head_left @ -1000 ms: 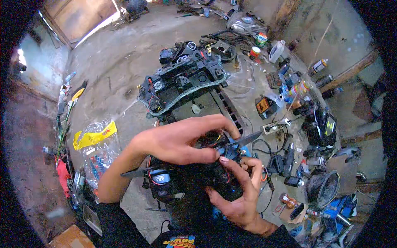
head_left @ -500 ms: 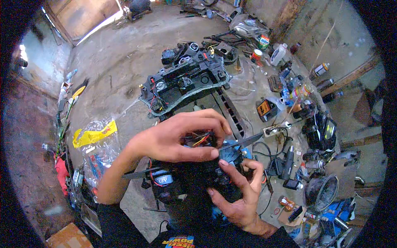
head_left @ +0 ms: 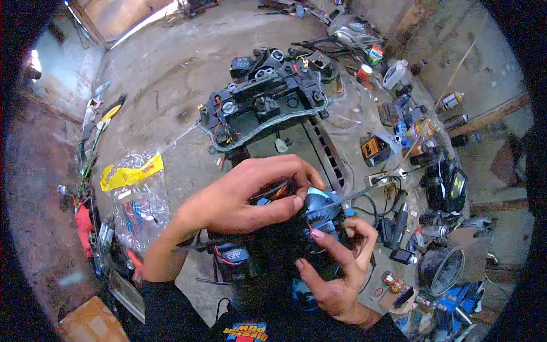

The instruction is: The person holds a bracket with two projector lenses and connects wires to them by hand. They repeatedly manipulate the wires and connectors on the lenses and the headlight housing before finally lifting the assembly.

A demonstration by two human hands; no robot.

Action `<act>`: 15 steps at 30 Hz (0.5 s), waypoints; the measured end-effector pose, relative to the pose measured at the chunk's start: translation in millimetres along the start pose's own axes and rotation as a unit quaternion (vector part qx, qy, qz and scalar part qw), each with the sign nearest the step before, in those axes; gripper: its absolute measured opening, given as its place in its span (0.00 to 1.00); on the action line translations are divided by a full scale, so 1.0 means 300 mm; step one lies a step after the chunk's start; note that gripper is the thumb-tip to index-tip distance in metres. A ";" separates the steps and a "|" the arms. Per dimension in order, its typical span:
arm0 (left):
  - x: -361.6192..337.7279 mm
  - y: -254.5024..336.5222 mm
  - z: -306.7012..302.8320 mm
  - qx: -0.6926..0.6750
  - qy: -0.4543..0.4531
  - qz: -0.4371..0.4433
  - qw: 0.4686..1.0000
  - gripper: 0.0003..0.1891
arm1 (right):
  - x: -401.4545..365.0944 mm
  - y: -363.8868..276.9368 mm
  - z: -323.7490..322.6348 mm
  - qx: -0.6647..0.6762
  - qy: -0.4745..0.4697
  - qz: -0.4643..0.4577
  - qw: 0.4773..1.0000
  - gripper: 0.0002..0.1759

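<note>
Close to my body is a black device (head_left: pixel 268 256) with a blue labelled box, coloured wires and a blue finned round part (head_left: pixel 322 212). A thin dark blade (head_left: pixel 347 197) crosses that round part and sticks out to the right. My left hand (head_left: pixel 256 191) arches over the device, its thumb and fingers closed at the edge of the round part by the blade. From the lower right, my right hand (head_left: pixel 339 273) grips the device's side with bent fingers, thumb just below the round part. Much of the device's underside lies in dark shadow.
On the floor ahead stands a black housing (head_left: pixel 268 108) with wires. A clear plastic bag with a yellow strip (head_left: pixel 132 172) lies left. Bottles, cables, a heat gun (head_left: pixel 399 225) and a round metal pan (head_left: pixel 441 271) crowd the right side.
The view has shifted slightly. More of the blue round part now shows between my hands, and the blade sits lower across it. Both hands keep their hold.
</note>
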State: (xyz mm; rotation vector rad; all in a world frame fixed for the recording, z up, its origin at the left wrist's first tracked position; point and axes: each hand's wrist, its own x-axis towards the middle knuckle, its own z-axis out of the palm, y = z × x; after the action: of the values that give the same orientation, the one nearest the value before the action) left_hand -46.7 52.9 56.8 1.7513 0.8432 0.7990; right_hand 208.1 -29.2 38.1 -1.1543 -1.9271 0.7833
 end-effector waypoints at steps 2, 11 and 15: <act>0.006 -0.015 0.004 0.002 0.008 0.039 0.999 0.11 | 0.000 0.001 0.001 0.003 -0.002 -0.004 1.000 0.32; 0.003 0.008 0.011 -0.009 -0.004 0.032 0.999 0.10 | -0.014 -0.013 0.015 0.040 0.044 0.038 0.998 0.26; 0.007 -0.008 0.017 0.015 -0.006 0.057 0.998 0.10 | -0.015 -0.008 0.015 0.034 0.030 0.016 0.999 0.24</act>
State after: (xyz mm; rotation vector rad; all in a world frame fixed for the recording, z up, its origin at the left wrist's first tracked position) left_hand -41.8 52.9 53.3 1.8427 0.7552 0.8535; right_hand 204.9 -34.7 36.3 -1.1569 -1.8233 0.8142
